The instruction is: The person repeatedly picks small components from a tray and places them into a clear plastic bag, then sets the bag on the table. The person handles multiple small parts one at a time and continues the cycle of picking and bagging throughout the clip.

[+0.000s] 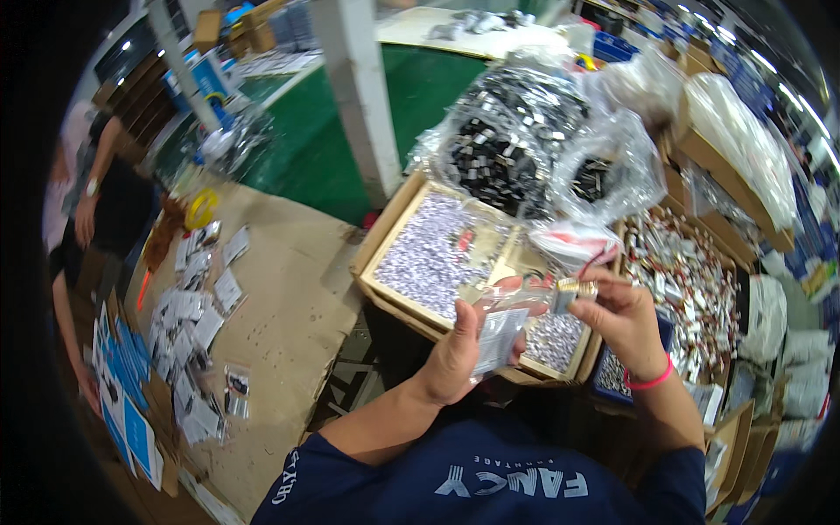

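My left hand [459, 351] holds a clear plastic bag [500, 335] with a printed white paper in it, over the front of a cardboard box. Just right of it, the fingers of my right hand [617, 305] pinch a small part [577, 289] with a gold-coloured and a grey side, at the bag's mouth. I cannot tell exactly what that part is. Under both hands, the box [400, 314] holds wooden-edged trays of many small whitish pieces [420, 256]. A red-and-white plastic bag [574, 243] lies behind my right hand.
Filled small bags [190, 328] lie on the cardboard-covered table [282, 295] at left, near a yellow tape roll [201, 208]. Large clear bags of black parts [492, 164] stand behind the box. A carton of silvery parts [689, 295] is at right. Another person [98, 177] stands far left.
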Available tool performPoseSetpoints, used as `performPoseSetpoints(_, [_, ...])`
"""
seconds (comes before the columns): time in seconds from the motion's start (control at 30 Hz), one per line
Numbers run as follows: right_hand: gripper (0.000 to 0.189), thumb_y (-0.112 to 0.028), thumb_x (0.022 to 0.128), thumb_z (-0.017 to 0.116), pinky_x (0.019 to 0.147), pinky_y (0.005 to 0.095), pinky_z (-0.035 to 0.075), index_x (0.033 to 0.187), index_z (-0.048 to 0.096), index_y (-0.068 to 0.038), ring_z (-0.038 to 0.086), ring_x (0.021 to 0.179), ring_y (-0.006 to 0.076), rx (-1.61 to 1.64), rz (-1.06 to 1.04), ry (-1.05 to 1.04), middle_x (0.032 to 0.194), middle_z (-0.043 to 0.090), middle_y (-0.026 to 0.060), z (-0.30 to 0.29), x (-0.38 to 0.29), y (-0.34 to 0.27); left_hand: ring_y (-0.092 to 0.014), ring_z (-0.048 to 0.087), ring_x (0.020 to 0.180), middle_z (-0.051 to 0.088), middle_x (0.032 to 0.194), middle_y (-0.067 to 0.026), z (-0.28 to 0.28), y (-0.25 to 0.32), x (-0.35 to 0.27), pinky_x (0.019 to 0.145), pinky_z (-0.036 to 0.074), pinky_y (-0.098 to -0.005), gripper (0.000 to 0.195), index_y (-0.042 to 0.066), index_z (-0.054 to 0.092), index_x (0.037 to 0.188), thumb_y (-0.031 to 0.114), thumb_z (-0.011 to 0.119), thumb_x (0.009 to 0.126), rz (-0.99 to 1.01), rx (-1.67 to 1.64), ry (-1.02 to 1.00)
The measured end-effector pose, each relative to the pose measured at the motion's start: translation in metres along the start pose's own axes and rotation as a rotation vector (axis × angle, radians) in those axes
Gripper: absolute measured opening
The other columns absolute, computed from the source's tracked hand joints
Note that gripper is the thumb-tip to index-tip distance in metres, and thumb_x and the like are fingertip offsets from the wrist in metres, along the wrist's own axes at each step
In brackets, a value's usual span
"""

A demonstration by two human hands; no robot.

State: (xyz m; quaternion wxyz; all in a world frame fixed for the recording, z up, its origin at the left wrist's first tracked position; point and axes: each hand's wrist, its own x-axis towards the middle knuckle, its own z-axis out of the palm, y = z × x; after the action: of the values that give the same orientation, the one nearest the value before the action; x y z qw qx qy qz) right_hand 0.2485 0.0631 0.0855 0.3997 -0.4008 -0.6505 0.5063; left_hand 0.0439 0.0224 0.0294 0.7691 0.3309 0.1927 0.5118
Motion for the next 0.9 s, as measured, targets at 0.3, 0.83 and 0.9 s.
performPoseSetpoints(0.3, [0.023,-0.007,0.079,0.073,0.084,0.0286,0.044,0.101,0.068,-0.002,0.058,0.094,0.0158,-0.136,-0.276,-0.093,0.101,0.065,0.0047,-0.002,0.014,0.001,-0.01,0.049,0.087,0.054,0.118,-0.0091,0.011,-0.003,-0.005,0.077,0.046,-0.0254,0.073,0.002,0.026,0.144,0.058,0.024,0.097,-0.113,0.24,-0.042])
performPoseSetpoints(0.83, [0.024,-0.011,0.073,0.077,0.072,0.031,0.045,0.096,0.07,-0.01,0.055,0.081,0.0196,-0.56,-0.38,-0.392,0.085,0.064,0.0027,-0.02,0.011,-0.015,-0.01,0.051,0.084,0.056,0.101,-0.0038,0.009,-0.014,-0.009,0.077,0.043,-0.0237,0.065,0.0,0.031,0.142,0.049,0.033,0.099,-0.128,0.294,0.024])
performPoseSetpoints(0.9, [0.023,-0.012,0.077,0.071,0.073,0.0379,0.046,0.099,0.068,-0.009,0.056,0.081,0.0272,-0.65,-0.379,-0.467,0.082,0.063,0.0077,-0.025,0.012,-0.02,-0.009,0.05,0.084,0.056,0.102,-0.003,0.008,-0.017,-0.011,0.077,0.043,-0.0232,0.063,0.0,0.031,0.142,0.046,0.036,0.099,-0.147,0.289,0.067])
